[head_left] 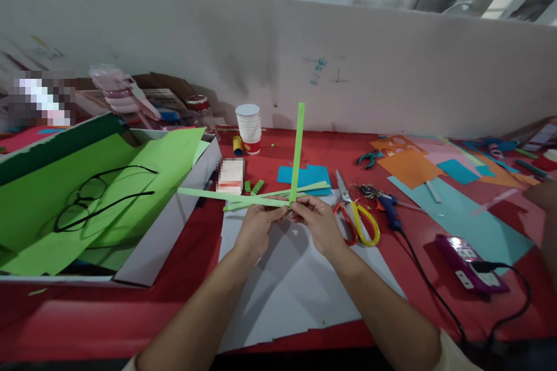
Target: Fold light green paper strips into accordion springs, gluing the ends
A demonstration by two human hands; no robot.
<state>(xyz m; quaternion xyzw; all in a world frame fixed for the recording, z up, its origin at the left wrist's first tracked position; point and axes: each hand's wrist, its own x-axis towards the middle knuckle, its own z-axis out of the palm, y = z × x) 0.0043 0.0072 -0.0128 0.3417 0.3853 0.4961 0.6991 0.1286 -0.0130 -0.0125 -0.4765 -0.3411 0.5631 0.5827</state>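
My left hand point(257, 228) and my right hand point(317, 221) meet over white paper point(291, 295), both pinching light green paper strips where they cross. One strip point(298, 145) stands upright from the fingertips; another point(217, 195) reaches out to the left. More green strips point(315, 188) lie just behind the hands, partly over a blue paper piece point(319, 174). Right of my right hand are scissors point(357, 217) with red and yellow handles. Small folded green pieces point(257, 187) sit behind my left hand. The fingertips partly hide the joint between the strips.
At left, a box point(169, 232) holds green sheets and black glasses point(87, 200). Stacked paper cups point(249, 127) stand at the back. To the right are a blue glue gun point(391, 211), a purple device point(470, 264) with a cable, colored paper point(409, 167) and another person's arm point(549, 208).
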